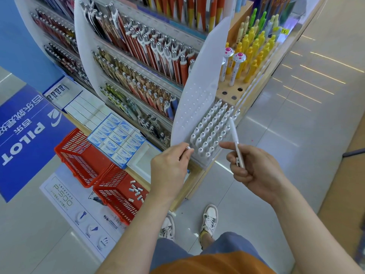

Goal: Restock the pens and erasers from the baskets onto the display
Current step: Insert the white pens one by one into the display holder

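My left hand [169,163] pinches a white pen by its top at the near-left corner of the white pen rack [212,131], where several white pens stand upright in rows. My right hand [254,171] holds another white pen [236,141] slanted upward, just right of the rack, with the index finger stretched toward the rack. On the floor to the left stand two red baskets: the nearer basket [118,192] holds several small erasers [136,191], the farther basket [79,155] looks empty.
A tall display [142,62] of hanging pens rises behind the rack. Yellow and green pens [254,50] stand in a wooden holder with open holes. Boxed Campus erasers [118,139] lie on the low shelf. My feet stand on the tiled floor [296,119].
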